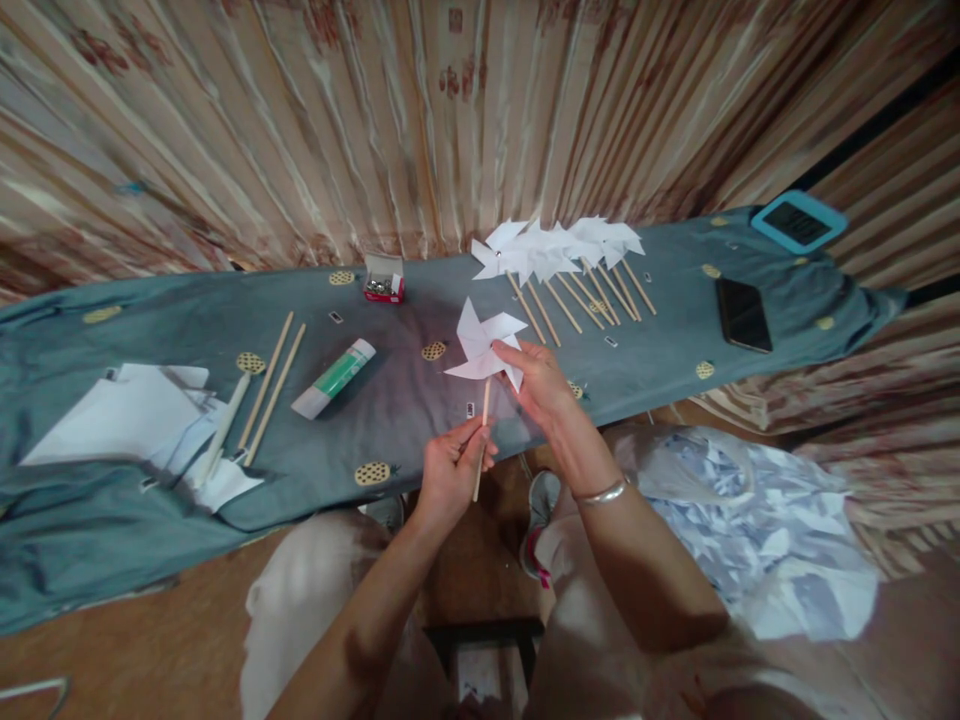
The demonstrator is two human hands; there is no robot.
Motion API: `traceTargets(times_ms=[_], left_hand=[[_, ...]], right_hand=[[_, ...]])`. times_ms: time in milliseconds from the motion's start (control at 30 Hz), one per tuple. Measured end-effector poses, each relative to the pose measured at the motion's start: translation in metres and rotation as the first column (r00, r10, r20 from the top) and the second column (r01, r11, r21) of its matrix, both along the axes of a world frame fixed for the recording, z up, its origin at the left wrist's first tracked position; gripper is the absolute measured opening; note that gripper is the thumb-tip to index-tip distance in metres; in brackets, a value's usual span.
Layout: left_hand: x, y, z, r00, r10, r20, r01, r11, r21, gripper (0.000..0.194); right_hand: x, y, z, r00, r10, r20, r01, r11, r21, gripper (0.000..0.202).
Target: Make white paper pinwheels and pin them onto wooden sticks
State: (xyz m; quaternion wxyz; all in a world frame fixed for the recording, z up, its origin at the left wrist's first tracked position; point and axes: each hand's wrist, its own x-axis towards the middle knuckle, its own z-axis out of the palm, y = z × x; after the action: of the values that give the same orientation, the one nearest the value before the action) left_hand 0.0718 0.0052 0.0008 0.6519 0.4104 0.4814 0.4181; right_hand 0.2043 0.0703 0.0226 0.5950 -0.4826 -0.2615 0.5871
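A white paper pinwheel [480,342] on a wooden stick [486,402] is held up over the front edge of the cloth-covered table. My left hand [453,468] is closed round the stick's lower part. The fingers of my right hand [531,378] pinch the pinwheel near its centre, at the top of the stick. Behind them, several finished-looking white pinwheels [551,250] on sticks lie overlapped in a row. A small open red box [384,290] with shiny metal pieces stands behind and to the left.
On the left lie white paper pieces [127,415], a pale pen-like rod [225,430], two loose sticks [271,385] and a green-and-white tube [335,378]. A phone [742,315] and a blue-framed device [799,220] lie right. A bag of paper [750,530] sits below right.
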Motion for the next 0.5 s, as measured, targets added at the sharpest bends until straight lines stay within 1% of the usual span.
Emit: traceTargets(times_ms=[133, 333, 500], left_hand=[[0.000, -0.001, -0.003, 1.000, -0.002, -0.022, 0.002, 1.000, 0.011, 0.039], [0.000, -0.002, -0.003, 1.000, -0.011, -0.025, 0.012, 0.999, 0.038, 0.039], [0.000, -0.002, -0.004, 1.000, -0.006, -0.028, 0.007, 0.999, 0.048, 0.039]], right_hand=[[-0.003, 0.000, 0.002, 0.999, -0.029, -0.027, 0.029, 1.000, -0.012, 0.029], [-0.002, -0.004, 0.010, 0.997, -0.068, -0.032, 0.065, 0.994, -0.083, 0.026], [-0.004, -0.004, 0.017, 0.993, -0.101, -0.053, 0.093, 0.987, -0.132, 0.020]])
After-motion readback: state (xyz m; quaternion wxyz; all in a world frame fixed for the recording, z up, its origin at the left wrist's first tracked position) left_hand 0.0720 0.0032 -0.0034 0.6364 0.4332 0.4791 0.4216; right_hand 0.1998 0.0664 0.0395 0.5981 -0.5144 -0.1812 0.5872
